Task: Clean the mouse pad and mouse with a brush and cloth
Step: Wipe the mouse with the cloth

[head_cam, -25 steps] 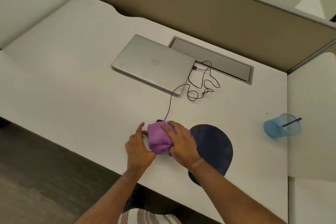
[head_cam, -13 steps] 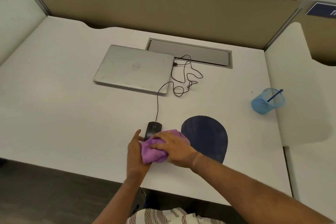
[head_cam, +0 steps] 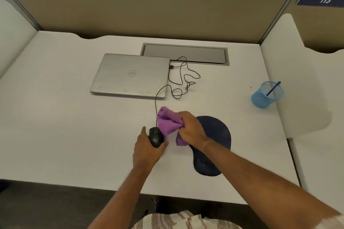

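A black wired mouse (head_cam: pixel 156 136) sits on the white desk (head_cam: pixel 74 135), and my left hand (head_cam: pixel 148 149) grips it from behind, thumb on its right side. My right hand (head_cam: pixel 189 129) grips a bunched purple cloth (head_cam: pixel 168 121), lifted just right of and beyond the mouse. The dark blue mouse pad (head_cam: pixel 216 135) with a wrist rest lies under and right of my right wrist, partly hidden by my forearm. A blue brush (head_cam: pixel 273 88) stands in a blue mesh cup (head_cam: pixel 266 96) at the desk's right.
A shut silver laptop (head_cam: pixel 130 76) lies behind the mouse, the mouse cable (head_cam: pixel 180 83) looping to its right side. A grey cable hatch (head_cam: pixel 186 54) sits at the back. Beige partitions bound the desk; the front edge is close to my body.
The cloth has come off the mouse and moved up and right in my right hand. The mouse is now uncovered, still held by my left hand. The camera view has tilted up.
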A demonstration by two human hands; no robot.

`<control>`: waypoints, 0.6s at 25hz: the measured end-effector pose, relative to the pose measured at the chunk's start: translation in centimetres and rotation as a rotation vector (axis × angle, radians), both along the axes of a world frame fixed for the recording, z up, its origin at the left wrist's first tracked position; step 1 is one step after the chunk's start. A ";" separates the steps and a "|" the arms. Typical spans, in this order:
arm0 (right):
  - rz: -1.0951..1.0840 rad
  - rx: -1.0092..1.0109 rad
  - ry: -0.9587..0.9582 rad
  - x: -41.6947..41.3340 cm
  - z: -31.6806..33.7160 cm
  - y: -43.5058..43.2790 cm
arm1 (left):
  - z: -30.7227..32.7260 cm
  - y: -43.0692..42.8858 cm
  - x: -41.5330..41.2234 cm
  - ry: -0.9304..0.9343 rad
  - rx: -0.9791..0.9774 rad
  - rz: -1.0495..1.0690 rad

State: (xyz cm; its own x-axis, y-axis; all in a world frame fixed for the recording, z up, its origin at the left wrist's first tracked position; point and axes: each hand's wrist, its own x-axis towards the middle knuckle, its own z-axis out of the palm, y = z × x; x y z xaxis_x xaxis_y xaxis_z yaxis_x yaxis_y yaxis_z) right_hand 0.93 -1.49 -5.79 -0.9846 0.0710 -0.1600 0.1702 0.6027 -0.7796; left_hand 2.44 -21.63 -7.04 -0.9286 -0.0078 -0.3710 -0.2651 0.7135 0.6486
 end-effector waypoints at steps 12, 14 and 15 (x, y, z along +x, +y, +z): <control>0.435 0.181 -0.145 2.6 -0.4 -2.0 | 0.0 0.4 0.4 0.050 0.061 -0.012; 0.330 0.045 -0.186 2.7 0.9 -0.7 | -0.2 0.4 0.6 0.072 0.039 -0.019; 0.220 -0.022 -0.135 2.3 1.8 -0.2 | 0.0 0.3 0.6 0.070 0.037 -0.008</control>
